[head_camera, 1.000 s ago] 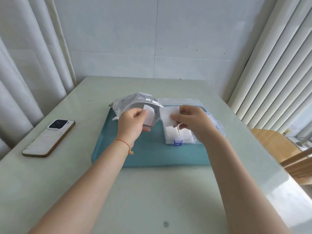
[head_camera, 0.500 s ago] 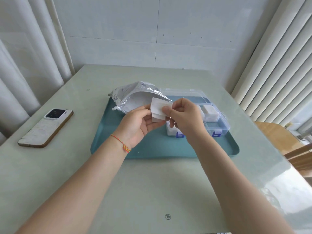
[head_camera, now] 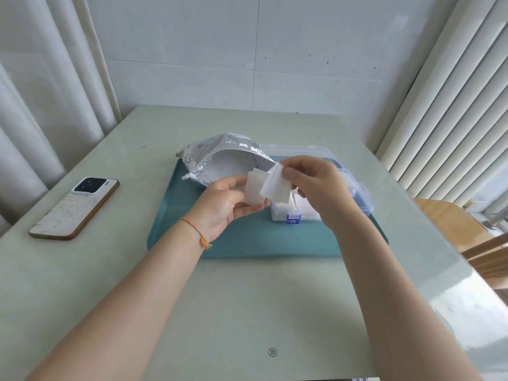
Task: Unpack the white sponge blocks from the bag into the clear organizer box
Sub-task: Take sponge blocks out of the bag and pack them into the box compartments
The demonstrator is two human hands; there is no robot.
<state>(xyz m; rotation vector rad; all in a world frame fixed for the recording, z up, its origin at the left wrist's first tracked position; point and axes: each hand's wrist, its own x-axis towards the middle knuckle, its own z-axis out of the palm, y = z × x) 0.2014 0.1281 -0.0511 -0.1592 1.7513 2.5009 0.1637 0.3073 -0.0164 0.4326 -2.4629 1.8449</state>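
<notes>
My left hand [head_camera: 224, 203] holds a white sponge block [head_camera: 254, 188] between thumb and fingers, above the teal tray [head_camera: 247, 240]. My right hand [head_camera: 316, 185] pinches a second white sponge block [head_camera: 276, 187] at its top edge, just right of the first and overlapping it. Behind my hands, the silver foil bag [head_camera: 220, 158] lies open on the tray's far left. The clear organizer box [head_camera: 354, 193] stands open on the tray's right, partly hidden by my right hand, with white blocks in its front compartments.
A phone [head_camera: 75, 207] lies face down on the pale green table [head_camera: 247, 312], left of the tray. Curtains hang at the left, vertical blinds at the right. A wooden chair [head_camera: 467, 235] stands past the table's right edge.
My hands have drawn apart slightly: the right now pinches one block lifted off the one in my left hand. A second ago the right hand was over the box.
</notes>
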